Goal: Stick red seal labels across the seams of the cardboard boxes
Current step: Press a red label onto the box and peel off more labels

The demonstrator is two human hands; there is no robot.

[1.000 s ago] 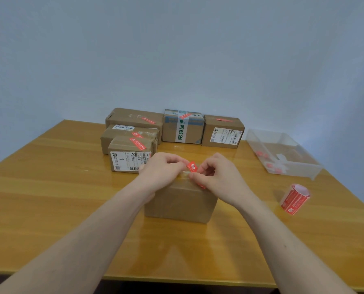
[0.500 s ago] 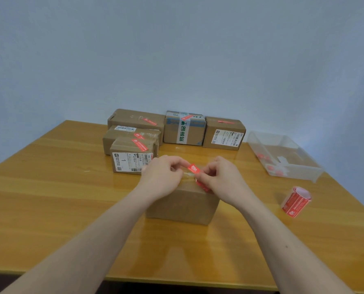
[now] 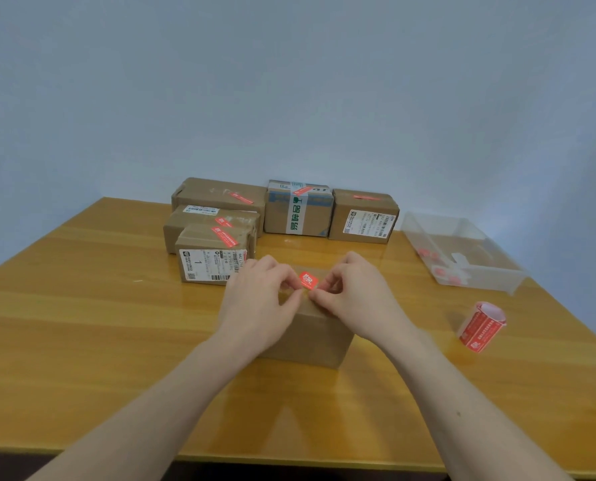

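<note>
Red and only partly laid down, the seal label (image 3: pixel 308 280) sits on top of the plain box (image 3: pixel 307 336) at the table's middle. We pinch it from both sides: the left hand (image 3: pixel 260 300) at its 9 o'clock edge, the right hand (image 3: pixel 354 295) at 3 o'clock, fingers curled. How much of it has stuck we cannot tell; our fingers hide the seam.

Out at 12 o'clock, five boxes already carry red labels — the near pair (image 3: pixel 213 251) at 11, the long one (image 3: pixel 220 196) behind, the green-taped box (image 3: pixel 298 211) and its neighbour (image 3: pixel 364 216). So we judge this box the last one, wanting only a firm press. The label roll (image 3: pixel 480 326) lies at 3 o'clock and a clear tray (image 3: pixel 498 272) at 2 on the table (image 3: pixel 81 324).
</note>
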